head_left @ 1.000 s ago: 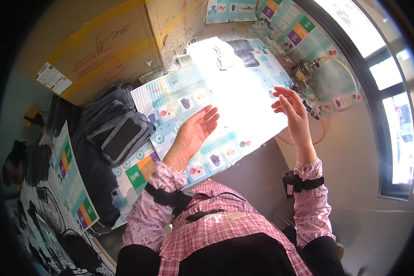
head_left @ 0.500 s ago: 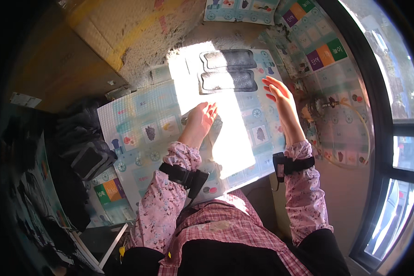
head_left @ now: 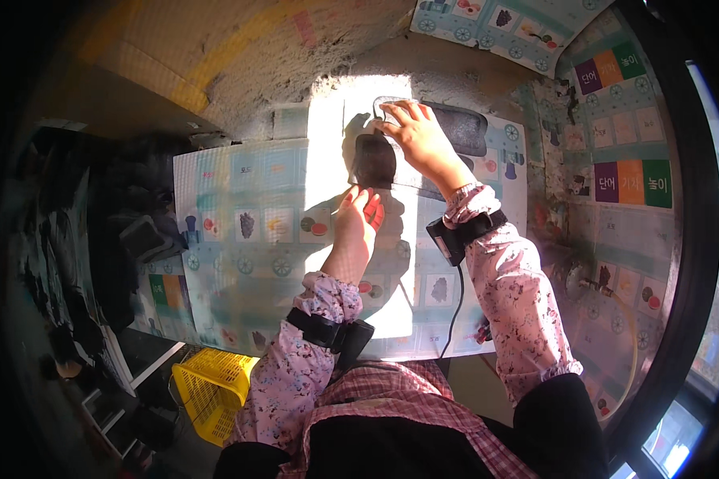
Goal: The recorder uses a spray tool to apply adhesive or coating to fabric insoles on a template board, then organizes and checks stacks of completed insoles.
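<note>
Two dark, flat pads with rounded rims lie one behind the other on the patterned board in front of me. My right hand (head_left: 419, 140) reaches over them, fingers apart, its fingertips at the left end of the far pad (head_left: 459, 129). The near pad (head_left: 375, 162) is partly hidden under my right hand and wrist. My left hand (head_left: 355, 227) is palm up, fingers loosely bent and apart. Its fingertips are at the near pad's lower left corner; whether they touch it I cannot tell.
The printed board (head_left: 256, 275) covers the work surface, crossed by a bright sun patch. Dark stacked pieces (head_left: 148, 239) stand at its left. A yellow basket (head_left: 216, 391) sits below the left edge. A thin hose (head_left: 631, 351) hangs by the right wall.
My right hand has moved left from beside the pads to over them. My left hand has come close to the near pad's lower left corner. The view has shifted, and the yellow basket now shows.
</note>
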### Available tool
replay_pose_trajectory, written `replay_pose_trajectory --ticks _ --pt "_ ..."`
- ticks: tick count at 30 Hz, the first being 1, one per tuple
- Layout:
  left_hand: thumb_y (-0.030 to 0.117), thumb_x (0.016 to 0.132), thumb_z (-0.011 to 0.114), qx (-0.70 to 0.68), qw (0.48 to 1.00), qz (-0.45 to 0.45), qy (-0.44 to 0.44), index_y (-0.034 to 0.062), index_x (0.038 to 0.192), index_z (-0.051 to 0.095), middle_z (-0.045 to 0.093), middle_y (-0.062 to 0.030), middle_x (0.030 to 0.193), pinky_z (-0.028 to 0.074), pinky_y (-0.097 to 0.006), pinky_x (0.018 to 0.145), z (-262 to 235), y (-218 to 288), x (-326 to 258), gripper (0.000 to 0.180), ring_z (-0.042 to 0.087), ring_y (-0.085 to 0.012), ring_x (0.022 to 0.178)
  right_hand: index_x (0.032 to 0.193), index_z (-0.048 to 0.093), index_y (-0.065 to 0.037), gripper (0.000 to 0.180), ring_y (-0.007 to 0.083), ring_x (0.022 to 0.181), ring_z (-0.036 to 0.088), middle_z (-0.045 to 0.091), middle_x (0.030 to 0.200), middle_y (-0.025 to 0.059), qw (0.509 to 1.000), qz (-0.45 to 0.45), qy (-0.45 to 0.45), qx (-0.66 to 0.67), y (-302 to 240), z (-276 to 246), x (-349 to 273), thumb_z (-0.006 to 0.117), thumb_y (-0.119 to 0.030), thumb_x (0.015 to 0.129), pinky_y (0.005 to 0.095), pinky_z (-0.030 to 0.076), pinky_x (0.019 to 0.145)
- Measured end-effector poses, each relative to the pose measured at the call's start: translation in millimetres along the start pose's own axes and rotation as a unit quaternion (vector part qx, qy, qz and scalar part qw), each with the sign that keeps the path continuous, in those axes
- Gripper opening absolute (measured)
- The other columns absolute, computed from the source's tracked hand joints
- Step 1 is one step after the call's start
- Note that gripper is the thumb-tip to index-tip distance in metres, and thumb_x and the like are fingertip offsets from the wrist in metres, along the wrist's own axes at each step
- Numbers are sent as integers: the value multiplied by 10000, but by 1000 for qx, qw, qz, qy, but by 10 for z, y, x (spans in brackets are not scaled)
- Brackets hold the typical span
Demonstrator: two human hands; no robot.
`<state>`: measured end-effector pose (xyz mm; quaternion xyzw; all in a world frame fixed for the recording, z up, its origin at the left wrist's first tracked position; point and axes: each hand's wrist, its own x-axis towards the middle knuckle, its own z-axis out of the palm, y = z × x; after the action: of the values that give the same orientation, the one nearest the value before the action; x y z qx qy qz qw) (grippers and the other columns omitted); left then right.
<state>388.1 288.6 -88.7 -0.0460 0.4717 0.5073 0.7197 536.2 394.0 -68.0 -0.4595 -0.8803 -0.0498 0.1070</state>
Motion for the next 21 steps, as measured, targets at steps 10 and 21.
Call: replay_pose_trajectory --ticks 10,21 --pt "92 876 498 100 989 105 4 40 1167 442 467 -48 1092 472 -283 744 138 -30 -136 301 523 -147 888 951 628 -89 243 244 1165 405 499 1205 67 986 -155 31 -57 205 114 267 517 -140 740 376 308 1000" --pt "212 865 568 116 988 96 12 86 1012 537 560 8 900 413 -209 592 12 -71 78 196 554 -100 789 852 632 -138 175 162 976 473 576 888 -40 937 -319 -25 -141 364 79 505 527 -159 713 302 353 895"
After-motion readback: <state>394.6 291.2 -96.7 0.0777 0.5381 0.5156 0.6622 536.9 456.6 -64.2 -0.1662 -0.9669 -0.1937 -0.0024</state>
